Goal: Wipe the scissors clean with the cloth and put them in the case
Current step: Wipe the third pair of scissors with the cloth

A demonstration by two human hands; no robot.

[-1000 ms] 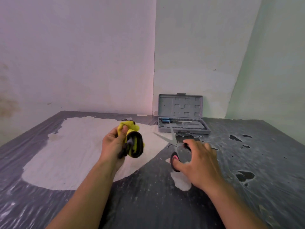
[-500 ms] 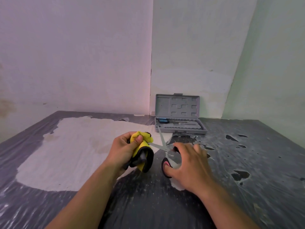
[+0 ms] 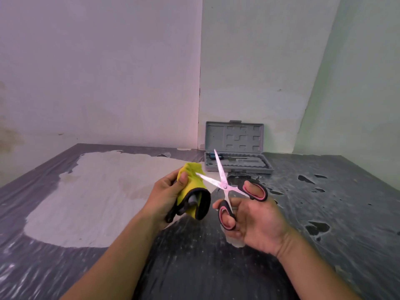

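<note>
My right hand (image 3: 255, 221) holds the scissors (image 3: 225, 187) above the table, thumb and fingers through the black and pink handle loops. The steel blades are spread wide apart; one points up toward the case, the other points left and touches the cloth. My left hand (image 3: 166, 195) grips a bunched yellow cloth (image 3: 192, 187) with a black edge, thumb pressed on top. The grey plastic case (image 3: 236, 156) stands open at the back against the wall, lid upright, with a blue-handled tool inside.
The table (image 3: 324, 213) is covered in dark plastic sheeting, torn in a large pale patch (image 3: 97, 191) at the left and in small holes at the right. Walls close the back and right sides.
My right hand has lifted the scissors off the table and turned palm up, spreading the blades wider. My left hand has brought the cloth to the left blade's tip.
</note>
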